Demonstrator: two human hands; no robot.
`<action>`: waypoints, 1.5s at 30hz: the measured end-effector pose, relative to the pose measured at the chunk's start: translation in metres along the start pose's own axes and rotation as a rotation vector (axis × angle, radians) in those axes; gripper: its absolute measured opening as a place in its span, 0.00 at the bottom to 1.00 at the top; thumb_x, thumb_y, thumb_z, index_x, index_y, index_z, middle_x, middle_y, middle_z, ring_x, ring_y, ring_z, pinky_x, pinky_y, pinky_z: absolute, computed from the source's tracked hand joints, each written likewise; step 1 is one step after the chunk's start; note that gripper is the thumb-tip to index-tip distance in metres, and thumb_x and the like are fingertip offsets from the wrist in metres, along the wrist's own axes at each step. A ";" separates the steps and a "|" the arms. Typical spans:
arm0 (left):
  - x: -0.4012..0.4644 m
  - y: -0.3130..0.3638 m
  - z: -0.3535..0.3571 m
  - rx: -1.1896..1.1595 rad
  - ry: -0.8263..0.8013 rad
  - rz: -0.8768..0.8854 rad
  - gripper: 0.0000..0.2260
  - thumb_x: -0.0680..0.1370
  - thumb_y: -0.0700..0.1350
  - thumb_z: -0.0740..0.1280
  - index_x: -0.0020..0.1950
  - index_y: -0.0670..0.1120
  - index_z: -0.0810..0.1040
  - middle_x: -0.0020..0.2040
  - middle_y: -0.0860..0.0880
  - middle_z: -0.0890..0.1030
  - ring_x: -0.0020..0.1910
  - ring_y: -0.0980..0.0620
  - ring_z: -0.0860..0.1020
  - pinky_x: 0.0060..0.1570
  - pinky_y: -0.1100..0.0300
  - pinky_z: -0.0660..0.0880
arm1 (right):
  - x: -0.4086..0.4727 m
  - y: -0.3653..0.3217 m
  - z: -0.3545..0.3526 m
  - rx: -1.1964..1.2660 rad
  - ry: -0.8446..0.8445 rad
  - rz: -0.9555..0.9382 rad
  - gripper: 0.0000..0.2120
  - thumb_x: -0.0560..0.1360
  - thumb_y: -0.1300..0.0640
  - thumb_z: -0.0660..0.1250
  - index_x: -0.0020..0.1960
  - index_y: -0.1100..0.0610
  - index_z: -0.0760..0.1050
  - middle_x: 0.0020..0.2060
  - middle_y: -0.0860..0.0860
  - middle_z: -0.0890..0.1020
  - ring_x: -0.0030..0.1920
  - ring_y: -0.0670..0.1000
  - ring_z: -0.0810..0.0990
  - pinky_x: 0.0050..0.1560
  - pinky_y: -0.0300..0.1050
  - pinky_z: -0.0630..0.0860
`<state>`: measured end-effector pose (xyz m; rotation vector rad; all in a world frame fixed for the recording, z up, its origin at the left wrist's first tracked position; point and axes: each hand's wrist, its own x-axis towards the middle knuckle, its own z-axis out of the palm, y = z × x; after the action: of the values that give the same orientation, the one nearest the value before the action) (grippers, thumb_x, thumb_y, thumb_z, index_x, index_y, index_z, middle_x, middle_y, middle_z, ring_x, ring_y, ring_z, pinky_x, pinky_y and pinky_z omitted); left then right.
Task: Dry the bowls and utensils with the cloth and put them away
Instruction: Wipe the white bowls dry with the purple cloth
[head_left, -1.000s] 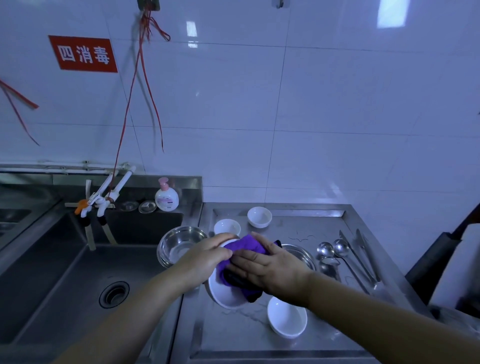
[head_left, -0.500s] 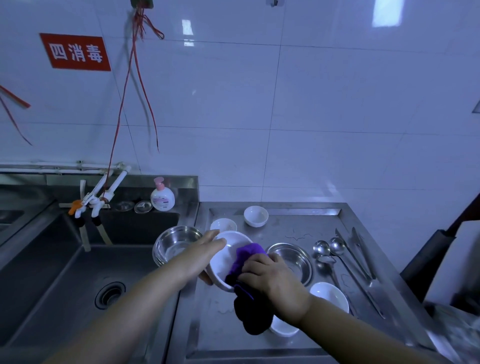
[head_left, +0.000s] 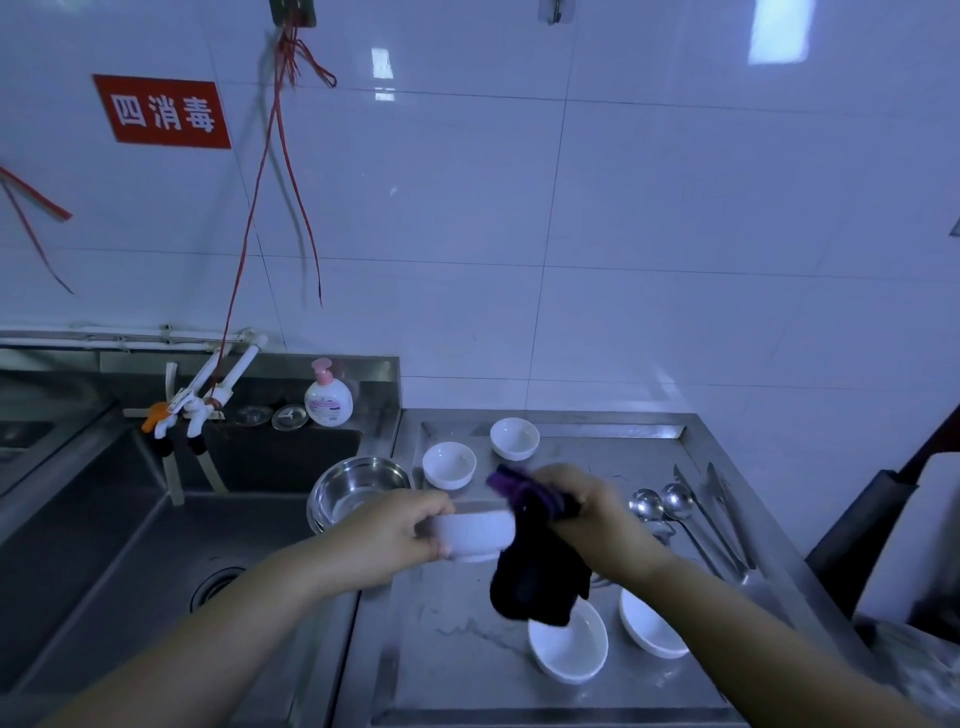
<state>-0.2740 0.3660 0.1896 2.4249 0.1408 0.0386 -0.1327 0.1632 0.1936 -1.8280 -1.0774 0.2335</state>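
My left hand (head_left: 395, 540) grips a white bowl (head_left: 475, 535) by its left side, held upright above the steel counter (head_left: 447, 649). My right hand (head_left: 587, 514) grips a purple cloth (head_left: 535, 566) against the bowl's right side; most of the cloth hangs down below the hand. Two white bowls (head_left: 449, 464) (head_left: 514, 438) stand at the back of the counter. Two more white bowls (head_left: 569, 647) (head_left: 649, 631) lie near the front. A steel bowl (head_left: 353, 491) sits at the sink's edge. Two steel ladles (head_left: 660, 504) and other long utensils (head_left: 717, 509) lie to the right.
A deep sink (head_left: 171, 566) with a drain is on the left, with taps (head_left: 192, 410) and a soap bottle (head_left: 328, 397) behind it. The tiled wall rises behind the counter. A dark and white object (head_left: 904, 535) stands at the right edge.
The bowl has turned from tilted toward me to upright and sideways. The cloth has come out of the bowl and now hangs at its right side. My head has tipped up slightly.
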 end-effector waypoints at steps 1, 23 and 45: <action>-0.003 0.000 0.001 -0.167 0.043 -0.031 0.09 0.74 0.42 0.69 0.39 0.54 0.72 0.35 0.57 0.73 0.35 0.59 0.70 0.37 0.62 0.67 | 0.001 0.000 -0.004 0.099 0.115 0.083 0.22 0.69 0.74 0.68 0.45 0.46 0.79 0.40 0.42 0.81 0.41 0.43 0.77 0.46 0.35 0.71; 0.006 0.067 0.025 -1.139 0.235 0.116 0.14 0.70 0.35 0.64 0.53 0.43 0.81 0.48 0.43 0.83 0.49 0.48 0.81 0.47 0.59 0.77 | 0.012 -0.036 0.033 -0.166 0.462 -0.426 0.13 0.76 0.54 0.60 0.55 0.49 0.81 0.61 0.47 0.75 0.66 0.52 0.71 0.63 0.50 0.69; 0.006 0.070 0.011 -1.553 0.425 0.002 0.11 0.70 0.37 0.63 0.51 0.40 0.77 0.47 0.43 0.83 0.46 0.50 0.82 0.46 0.61 0.79 | 0.003 -0.028 0.041 -0.235 0.532 -0.541 0.17 0.82 0.54 0.55 0.66 0.57 0.73 0.65 0.55 0.73 0.66 0.55 0.70 0.65 0.53 0.68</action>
<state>-0.2606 0.3067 0.2269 0.8402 0.1928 0.4717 -0.1701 0.1952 0.1961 -1.5856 -1.1888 -0.6856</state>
